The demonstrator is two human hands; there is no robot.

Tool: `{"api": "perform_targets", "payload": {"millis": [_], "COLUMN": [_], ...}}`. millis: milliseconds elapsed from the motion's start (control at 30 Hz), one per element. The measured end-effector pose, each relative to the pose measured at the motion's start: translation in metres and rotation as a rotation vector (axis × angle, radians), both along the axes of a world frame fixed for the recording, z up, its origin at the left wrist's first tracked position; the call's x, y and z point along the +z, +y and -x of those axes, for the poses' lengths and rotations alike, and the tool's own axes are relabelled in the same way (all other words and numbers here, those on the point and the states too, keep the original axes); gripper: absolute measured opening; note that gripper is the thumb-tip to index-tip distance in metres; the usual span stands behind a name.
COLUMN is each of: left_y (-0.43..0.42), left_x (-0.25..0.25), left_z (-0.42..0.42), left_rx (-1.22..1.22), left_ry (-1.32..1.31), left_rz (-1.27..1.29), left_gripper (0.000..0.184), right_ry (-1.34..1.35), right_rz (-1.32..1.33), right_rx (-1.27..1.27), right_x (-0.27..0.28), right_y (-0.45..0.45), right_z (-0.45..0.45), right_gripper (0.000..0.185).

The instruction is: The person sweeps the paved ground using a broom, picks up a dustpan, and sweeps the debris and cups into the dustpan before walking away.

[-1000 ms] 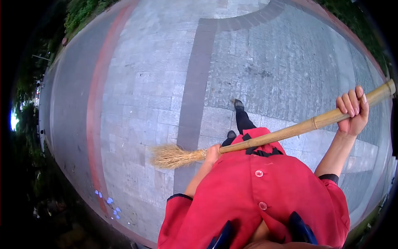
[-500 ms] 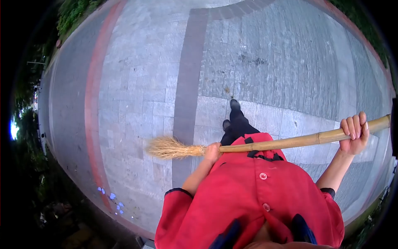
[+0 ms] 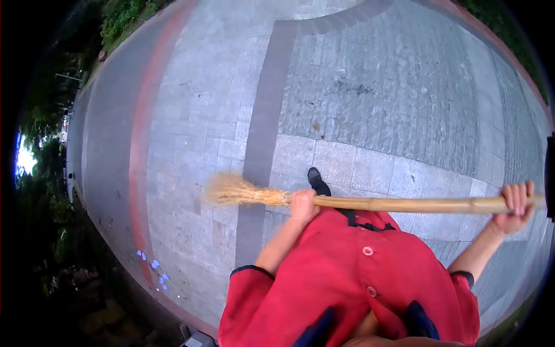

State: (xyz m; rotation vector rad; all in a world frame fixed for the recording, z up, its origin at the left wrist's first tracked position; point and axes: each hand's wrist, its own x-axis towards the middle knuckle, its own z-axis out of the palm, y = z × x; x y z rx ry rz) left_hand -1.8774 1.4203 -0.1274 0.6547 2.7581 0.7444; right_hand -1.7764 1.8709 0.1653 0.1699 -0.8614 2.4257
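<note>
Tightly, our left hand [image 3: 303, 204] is clamped around the neck end of a long tan bamboo pole [image 3: 399, 205], and our right hand [image 3: 516, 208] has its fingers curled about the thicker end. Between both hands we see the pole's hard, ringed nodes. Just outward of the left hand, the broom's flared straw-coloured bristles [image 3: 234, 189] fan out, wispy and blurred. Nearer our body than the hands lies a matte red cloth jacket [image 3: 335, 277]. Just beyond the left hand, we have a rounded black shoe [image 3: 314, 174] on pale rectangular stone slabs [image 3: 335, 157]; farther out, coarse, ridged grey paving [image 3: 399, 98].
</note>
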Motion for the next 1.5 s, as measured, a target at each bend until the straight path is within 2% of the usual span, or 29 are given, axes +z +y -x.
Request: {"api": "perform_targets", "payload": {"millis": [67, 133, 167, 200, 300, 367, 400, 433, 533, 600, 633, 667, 700, 767, 833, 867, 933, 1000, 1067, 1100, 1133, 1167, 1200, 1233, 1333, 1400, 1433, 1467, 1500], "left_y": [0.063, 0.134, 0.173, 0.211, 0.305, 0.351, 0.365, 0.371, 0.334, 0.275, 0.244, 0.218, 0.192, 0.15, 0.145, 0.143, 0.166, 0.219, 0.271, 0.295, 0.316, 0.334, 0.348, 0.345, 0.287, 0.22, 0.178, 0.136, 0.096], "left_x": [0.017, 0.029, 0.046, 0.054, 0.079, 0.083, 0.078, 0.066, 0.013, 0.0, -0.02, -0.022, -0.025, -0.036, -0.007, 0.009, 0.017, 0.057, 0.046, 0.051, 0.056, 0.045, 0.026, 0.009, -0.044, -0.035, -0.03, -0.031, -0.054], "left_z": [-0.014, -0.034, -0.048, -0.063, -0.101, -0.129, -0.142, -0.158, -0.198, -0.196, -0.198, -0.194, -0.188, -0.17, -0.163, -0.164, -0.177, -0.176, -0.174, -0.165, -0.157, -0.155, -0.146, -0.126, -0.119, -0.112, -0.108, -0.107, -0.109], "left_rx": [-0.077, -0.214, -0.225, -0.245, -0.469, -0.595, -0.62, -0.642, -0.707, -0.758, -0.714, -0.626, -0.559, -0.52, -0.485, -0.467, -0.526, -0.509, -0.595, -0.594, -0.587, -0.593, -0.583, -0.559, -0.436, -0.38, -0.346, -0.312, -0.208], "left_ry": [0.151, 0.239, 0.236, 0.292, 0.187, 0.168, 0.139, 0.112, -0.067, -0.213, -0.215, -0.275, -0.264, -0.217, -0.184, -0.174, -0.108, -0.058, 0.042, 0.043, 0.045, 0.062, 0.089, 0.126, 0.188, -0.019, -0.068, -0.119, -0.081], "left_rz": [-0.132, -0.295, -0.363, -0.434, -0.614, -0.582, -0.587, -0.588, -0.565, -0.215, -0.203, -0.017, 0.013, 0.138, 0.17, 0.19, 0.074, -0.043, -0.252, -0.312, -0.373, -0.404, -0.428, -0.443, -0.495, -0.217, -0.161, -0.103, -0.027], "left_gripper": [0.026, 0.031, 0.033, 0.033, 0.021, 0.019, 0.019, 0.019, 0.02, 0.024, 0.021, 0.017, 0.015, 0.015, 0.015, 0.015, 0.015, 0.018, 0.017, 0.017, 0.016, 0.016, 0.016, 0.016, 0.019, 0.021, 0.021, 0.02, 0.022], "right_ry": [-0.001, -0.09, -0.108, -0.078, 0.161, 0.279, -0.03, -0.036, -0.618, -0.681, -0.693, -0.628, -0.574, -0.447, -0.35, -0.344, -0.269, -0.209, -0.022, -0.008, -0.087, -0.087, -0.07, -0.043, -0.114, -0.171, -0.205, -0.393, -0.574], "right_rz": [-0.107, -0.357, -0.377, -0.363, -0.173, -0.078, -0.571, -0.604, -0.937, -0.456, -0.205, -0.189, -0.169, -0.071, -0.025, -0.003, -0.069, -0.175, -0.208, -0.14, -0.236, -0.253, -0.318, -0.374, -0.275, -0.228, -0.202, -0.165, -0.124], "right_rx": [-0.207, -0.482, -0.586, -0.66, -0.763, -0.801, -0.851, -0.967, -1.561, -1.306, -1.205, -1.068, -0.93, -0.72, -0.598, -0.65, -0.579, -0.714, -0.647, -0.681, -0.802, -0.928, -0.85, -0.758, -0.476, -0.313, -0.233, -0.473, -0.714], "right_x": [0.02, 0.039, 0.059, 0.088, 0.183, 0.213, 0.213, 0.212, 0.149, 0.099, 0.074, 0.039, 0.004, -0.017, -0.025, -0.019, -0.008, 0.028, 0.075, 0.087, 0.113, 0.118, 0.113, 0.103, 0.062, 0.032, 0.018, 0.006, -0.005], "right_y": [0.055, 0.139, 0.154, 0.147, 0.091, 0.071, 0.047, 0.05, 0.067, 0.1, 0.115, 0.11, 0.104, 0.083, 0.075, 0.081, 0.115, 0.137, 0.138, 0.147, 0.075, 0.073, 0.069, 0.069, 0.11, 0.138, 0.136, 0.096, 0.031], "right_z": [-0.084, -0.226, -0.278, -0.32, -0.391, -0.406, -0.382, -0.394, -0.358, -0.38, -0.39, -0.381, -0.369, -0.344, -0.333, -0.34, -0.389, -0.447, -0.481, -0.509, -0.416, -0.415, -0.407, -0.392, -0.353, -0.327, -0.308, -0.265, -0.203], "right_gripper": [0.035, 0.024, 0.021, 0.018, 0.015, 0.017, 0.019, 0.021, 0.021, 0.033, 0.039, 0.035, 0.032, 0.029, 0.027, 0.028, 0.026, 0.025, 0.025, 0.036, 0.022, 0.025, 0.025, 0.026, 0.03, 0.036, 0.039, 0.038, 0.037]}}
